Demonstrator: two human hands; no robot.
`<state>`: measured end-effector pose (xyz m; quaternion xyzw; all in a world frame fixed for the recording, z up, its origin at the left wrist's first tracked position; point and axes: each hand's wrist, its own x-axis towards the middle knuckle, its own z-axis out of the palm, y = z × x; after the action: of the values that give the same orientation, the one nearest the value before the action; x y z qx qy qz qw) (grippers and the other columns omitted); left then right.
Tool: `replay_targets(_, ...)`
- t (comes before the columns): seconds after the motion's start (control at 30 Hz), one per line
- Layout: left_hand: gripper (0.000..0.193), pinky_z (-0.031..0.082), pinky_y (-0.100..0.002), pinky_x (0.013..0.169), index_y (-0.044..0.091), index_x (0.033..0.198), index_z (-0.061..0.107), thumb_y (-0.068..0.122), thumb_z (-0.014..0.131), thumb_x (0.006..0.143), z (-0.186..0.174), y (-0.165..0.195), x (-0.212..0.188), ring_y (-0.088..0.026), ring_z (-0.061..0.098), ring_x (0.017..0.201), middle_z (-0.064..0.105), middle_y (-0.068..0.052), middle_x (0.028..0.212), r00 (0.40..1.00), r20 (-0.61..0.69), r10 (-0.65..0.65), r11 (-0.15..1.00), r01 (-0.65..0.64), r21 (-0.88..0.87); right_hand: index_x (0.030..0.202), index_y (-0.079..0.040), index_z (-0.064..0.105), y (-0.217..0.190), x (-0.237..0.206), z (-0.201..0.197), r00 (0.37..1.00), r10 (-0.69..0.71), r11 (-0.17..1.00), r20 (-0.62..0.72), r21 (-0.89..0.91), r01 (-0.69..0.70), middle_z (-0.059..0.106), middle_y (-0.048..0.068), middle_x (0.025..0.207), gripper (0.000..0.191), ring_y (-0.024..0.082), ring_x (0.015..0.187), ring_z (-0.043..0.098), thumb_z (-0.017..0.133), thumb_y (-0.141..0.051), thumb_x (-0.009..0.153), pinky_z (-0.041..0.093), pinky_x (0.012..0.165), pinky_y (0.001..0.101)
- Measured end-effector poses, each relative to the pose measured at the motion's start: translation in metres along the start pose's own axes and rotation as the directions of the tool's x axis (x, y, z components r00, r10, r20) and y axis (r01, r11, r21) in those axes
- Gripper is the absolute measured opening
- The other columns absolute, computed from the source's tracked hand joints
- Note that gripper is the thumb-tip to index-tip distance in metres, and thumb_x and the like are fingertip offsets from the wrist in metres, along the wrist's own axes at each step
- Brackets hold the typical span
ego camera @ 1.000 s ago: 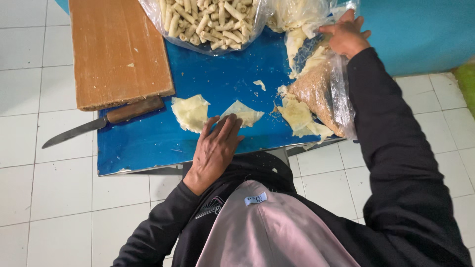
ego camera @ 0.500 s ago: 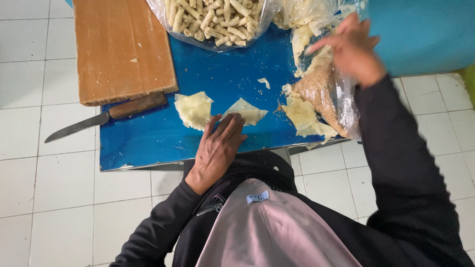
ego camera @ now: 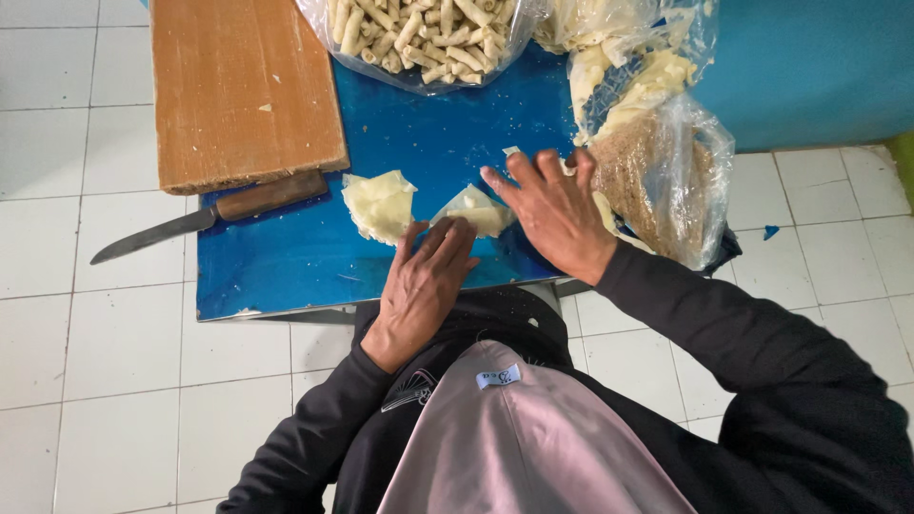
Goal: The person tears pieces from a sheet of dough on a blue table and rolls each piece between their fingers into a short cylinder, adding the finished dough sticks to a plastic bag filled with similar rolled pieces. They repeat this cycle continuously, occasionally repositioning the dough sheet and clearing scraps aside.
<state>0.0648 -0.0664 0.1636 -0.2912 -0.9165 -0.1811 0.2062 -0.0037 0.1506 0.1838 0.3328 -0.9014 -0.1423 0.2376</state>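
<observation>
Low blue-topped table point(ego camera: 286, 276) on white tiled floor point(ego camera: 86, 381). Left hand point(ego camera: 424, 286) lies palm down at the near edge of the table, fingers together and extended, fingertips point(ego camera: 447, 233) touching the near edge of a pale yellow triangular dough sheet point(ego camera: 473, 207); nothing is clamped in it. Right hand point(ego camera: 552, 209) is just beside it, hovering over or resting on the right corner of the same sheet, fingers spread apart and holding nothing; whether it touches the sheet cannot be told. A second pale yellow crumpled dough sheet point(ego camera: 379, 203) lies flat just to the left, apart from both hands. To the right of the right hand, a clear plastic bag of brown crumbs point(ego camera: 666, 186); behind it, a clear plastic bag of pale dough sheets point(ego camera: 628, 67). At the far edge, a clear plastic bag of finished rolled sticks point(ego camera: 419, 38). Far left corner holds a brown wooden cutting board point(ego camera: 243, 86); a knife with wooden handle and steel blade point(ego camera: 205, 221) lies against its near edge, the blade overhanging the table's left side.
</observation>
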Motion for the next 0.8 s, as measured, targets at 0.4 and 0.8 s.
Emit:
replay_targets(0.4, 0.041, 0.038, -0.045, 0.113, 0.0, 0.132, 0.061, 0.02, 0.066, 0.097, -0.002, 0.002, 0.001, -0.025, 0.054, 0.131, 0.06, -0.011, 0.131, 1.0, -0.028, -0.014, 1.0, 0.013, -0.015, 0.148, -0.03, 0.061, 0.008, -0.009, 0.019, 0.996, 0.068, 0.991, 0.055, 0.112, -0.074, 0.049, 0.004, 0.12, 0.054, 0.025, 0.111, 0.045, 0.055, -0.005, 0.1, 0.03, 0.095, 0.0554)
replay_targets(0.8, 0.029, 0.041, -0.045, 0.108, 0.003, 0.118, 0.061, 0.017, 0.07, 0.095, 0.0, 0.002, 0.012, -0.028, 0.062, 0.117, 0.063, -0.012, 0.12, 0.996, -0.085, -0.022, 0.999, 0.018, -0.049, 0.106, -0.024, 0.08, 0.173, -0.124, 0.045, 0.747, 0.352, 0.863, 0.564, 0.113, -0.492, 0.064, -0.001, 0.12, 0.02, 0.025, 0.114, 0.048, 0.07, -0.019, 0.09, 0.026, 0.107, 0.0692)
